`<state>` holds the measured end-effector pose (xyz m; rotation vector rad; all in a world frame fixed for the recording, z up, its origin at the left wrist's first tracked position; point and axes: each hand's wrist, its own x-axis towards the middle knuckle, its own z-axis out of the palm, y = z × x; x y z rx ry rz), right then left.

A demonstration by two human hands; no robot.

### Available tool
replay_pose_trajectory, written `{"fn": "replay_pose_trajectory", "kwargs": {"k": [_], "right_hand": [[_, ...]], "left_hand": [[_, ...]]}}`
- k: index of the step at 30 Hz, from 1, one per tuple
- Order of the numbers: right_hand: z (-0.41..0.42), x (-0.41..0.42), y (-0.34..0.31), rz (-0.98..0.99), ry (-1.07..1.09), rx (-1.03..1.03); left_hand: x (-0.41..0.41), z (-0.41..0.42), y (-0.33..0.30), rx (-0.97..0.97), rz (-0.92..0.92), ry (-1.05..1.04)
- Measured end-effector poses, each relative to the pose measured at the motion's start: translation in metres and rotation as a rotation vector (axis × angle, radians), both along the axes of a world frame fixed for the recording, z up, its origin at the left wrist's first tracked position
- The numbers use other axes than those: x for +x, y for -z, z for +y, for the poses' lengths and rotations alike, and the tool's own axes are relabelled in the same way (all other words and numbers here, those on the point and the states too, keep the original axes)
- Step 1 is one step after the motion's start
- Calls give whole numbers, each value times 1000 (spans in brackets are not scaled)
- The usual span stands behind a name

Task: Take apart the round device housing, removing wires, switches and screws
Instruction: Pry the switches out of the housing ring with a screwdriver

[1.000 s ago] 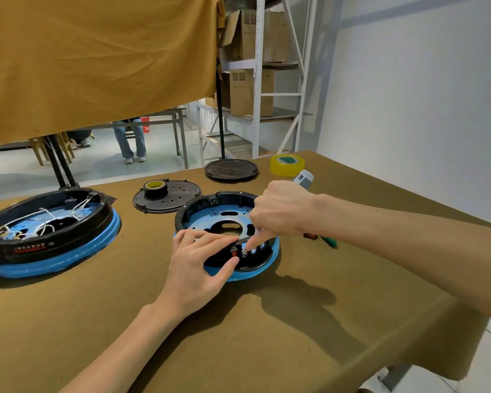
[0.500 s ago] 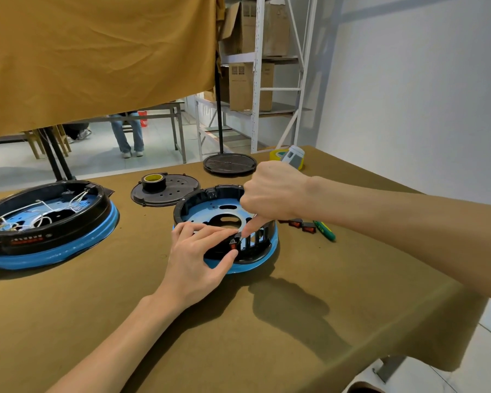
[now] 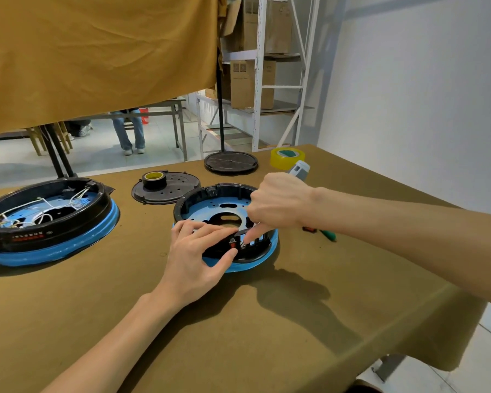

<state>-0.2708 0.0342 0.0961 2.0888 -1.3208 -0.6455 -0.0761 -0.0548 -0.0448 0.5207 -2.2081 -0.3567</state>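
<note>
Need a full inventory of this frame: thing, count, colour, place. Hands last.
round housing: 1, black wall on blue base, table centre, under both hands
red switch: 1, red, in the housing's near wall, between the hands
second housing: 1, black and blue, white wires inside, table left
black cover disc: 1, black, behind the centre housing
small tape roll: 1, black with yellow core, on the cover disc
round stand base: 1, black, far table edge
yellow tape roll: 1, yellow, far right of table
loose red switch: 1, red, on table below right forearm
screwdriver: 1, green handle, beside the loose switch
table: 1, brown cover
left hand: fingers on the housing's near rim
right hand: grips a white and grey tool, index finger pointing at the red switch
</note>
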Motion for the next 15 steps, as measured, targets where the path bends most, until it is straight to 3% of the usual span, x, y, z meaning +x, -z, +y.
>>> {"fn": "replay_pose_trajectory", "kwargs": {"k": [4, 15], "right_hand": [[-3, 2, -15, 35, 2, -106], [-9, -3, -6, 44, -21, -100]], "left_hand": [[-1, -1, 0, -9, 16, 7], [-2, 2, 0, -11, 11, -11]]}}
